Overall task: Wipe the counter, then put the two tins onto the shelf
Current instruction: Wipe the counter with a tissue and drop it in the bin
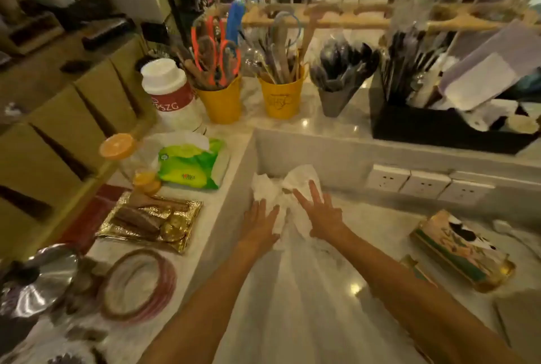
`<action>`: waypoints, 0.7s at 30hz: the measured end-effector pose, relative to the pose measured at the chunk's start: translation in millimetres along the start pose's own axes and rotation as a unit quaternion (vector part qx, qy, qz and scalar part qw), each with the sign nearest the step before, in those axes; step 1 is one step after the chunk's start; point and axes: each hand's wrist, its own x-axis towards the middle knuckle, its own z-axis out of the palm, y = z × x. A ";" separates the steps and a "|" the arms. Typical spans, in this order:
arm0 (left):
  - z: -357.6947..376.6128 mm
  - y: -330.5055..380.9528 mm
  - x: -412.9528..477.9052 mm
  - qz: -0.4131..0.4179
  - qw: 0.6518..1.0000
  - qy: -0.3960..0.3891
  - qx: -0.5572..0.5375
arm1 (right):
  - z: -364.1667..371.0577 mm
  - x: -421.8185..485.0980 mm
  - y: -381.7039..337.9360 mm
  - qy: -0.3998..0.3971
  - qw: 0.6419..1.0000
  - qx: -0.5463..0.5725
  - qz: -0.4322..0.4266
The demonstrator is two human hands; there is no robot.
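a: what are the hands doing?

b: both press on a white paper towel [282, 194] in the far left corner of the counter [316, 290]. the left hand [260, 224] lies flat on the near edge of it, fingers straight and close together. the right hand [320, 214] lies flat on it too, fingers spread wide. neither hand is curled around it. they just push it down.

a: so this is the wiping part?

b: i think so. the tins are not on the shelf yet.

a: how do you wipe well here?

b: keep the palms flat and push the towel right into the corner, where the two low walls meet. then pull it back in long rows so no spot is missed. go around the tins, or move them first.

a: where are the tins?

b: one tin [459, 249] lies on its side at the right of the counter, well apart from the hands. a second tin [415, 270] peeks out just beside the right arm.

a: what is the counter like?

b: pale, smooth and shiny, with lamp glints on it. the higher ledge [322, 125] behind holds two yellow buckets [224, 100] of tools. wall sockets [424, 185] sit on the back wall, so a wet towel should stay away from them.
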 end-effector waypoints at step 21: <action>70.3 43.2 -125.6 -0.044 0.812 -0.023 -0.582 | 75.3 -120.0 -10.9 0.054 0.713 0.671 0.198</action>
